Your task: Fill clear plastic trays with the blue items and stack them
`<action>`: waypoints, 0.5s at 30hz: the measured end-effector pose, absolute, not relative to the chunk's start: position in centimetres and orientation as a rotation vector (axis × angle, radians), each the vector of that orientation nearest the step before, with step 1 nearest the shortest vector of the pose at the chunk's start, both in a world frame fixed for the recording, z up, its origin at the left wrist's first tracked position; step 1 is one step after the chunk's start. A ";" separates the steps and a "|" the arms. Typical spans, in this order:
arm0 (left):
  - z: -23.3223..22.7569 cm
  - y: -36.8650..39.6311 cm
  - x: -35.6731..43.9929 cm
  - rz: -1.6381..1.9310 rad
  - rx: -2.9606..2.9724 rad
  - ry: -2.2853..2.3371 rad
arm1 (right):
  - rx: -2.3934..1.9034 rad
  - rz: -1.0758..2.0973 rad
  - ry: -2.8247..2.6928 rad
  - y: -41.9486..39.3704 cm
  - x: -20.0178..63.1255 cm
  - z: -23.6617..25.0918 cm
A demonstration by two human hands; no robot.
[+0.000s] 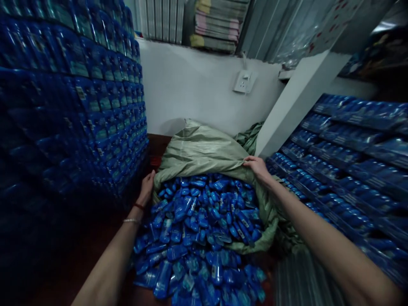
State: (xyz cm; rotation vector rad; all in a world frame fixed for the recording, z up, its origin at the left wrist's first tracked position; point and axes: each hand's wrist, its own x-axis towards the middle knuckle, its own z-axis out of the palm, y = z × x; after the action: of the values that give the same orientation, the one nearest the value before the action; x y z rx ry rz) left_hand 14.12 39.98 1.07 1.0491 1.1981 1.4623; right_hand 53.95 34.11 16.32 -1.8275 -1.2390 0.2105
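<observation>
A large pale green woven sack [204, 148] lies against the wall with its mouth toward me. Many small blue plastic bottles [197, 204] fill the opening and spill out onto the floor in front. My left hand [147, 187] grips the sack's rim at the left side, fingers closed on the cloth. At the upper right of the mouth, my right hand [256, 166] pinches the folded edge of the same sack. Between my hands the upper edge is stretched across, over the bottles.
Tall stacks of wrapped blue bottles [105, 97] rise on the left. More blue packs [344, 170] are piled on the right, beside a white post [293, 102]. A power socket [244, 81] is on the wall. Grey flat sheets [304, 276] lie at the lower right.
</observation>
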 end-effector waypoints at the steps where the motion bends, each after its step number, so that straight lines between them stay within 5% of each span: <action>1: 1.5 39.7 14.1 1.545 1.060 1.247 | -1.851 0.192 -1.257 34.2 53.5 16.3; 5: 4.6 38.1 17.4 1.666 1.909 1.308 | -1.922 0.125 -1.350 33.6 52.0 16.7; 8: 7.9 37.9 21.8 1.192 2.633 1.033 | -1.942 0.087 -1.436 33.3 51.2 17.3; 15: 16.4 42.6 24.2 0.806 2.359 0.869 | -1.959 -0.003 -1.535 32.1 49.5 19.1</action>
State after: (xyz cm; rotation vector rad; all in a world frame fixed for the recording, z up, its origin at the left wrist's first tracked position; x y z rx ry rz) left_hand 24.24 42.56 16.41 2.3589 0.8694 0.8057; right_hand 49.48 32.06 19.06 -1.9590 -1.5346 -0.0034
